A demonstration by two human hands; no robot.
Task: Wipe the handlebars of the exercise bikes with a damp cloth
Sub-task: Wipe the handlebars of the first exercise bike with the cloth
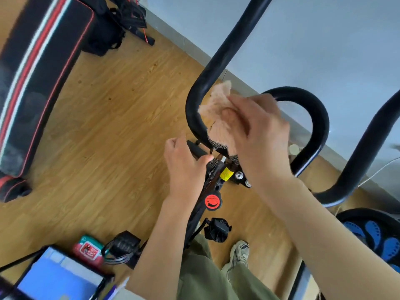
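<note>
1 cloth [217, 109], clamped in right hand [259, 135] against handlebar [194, 118]; left hand [186, 167] loosely curled, empty, below; bike frame mostly hidden.

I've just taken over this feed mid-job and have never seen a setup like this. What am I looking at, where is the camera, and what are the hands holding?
There is no machine here: a person works with two bare hands. The one picture comes from a wide-angle camera worn on the person's head, looking forward and down, so the arms reach in from the bottom edge.

The black curved tube in the middle is the exercise bike's handlebar. The right hand presses a peach-coloured cloth against the handlebar's bend. The left hand holds nothing; its fingers are loosely curled near the bike's stem, just below the cloth.

Everything stands on a wooden floor. At upper left lies a black padded bench with red and white stripes. At lower left a red-and-green packet lies beside a blue screen.
</note>
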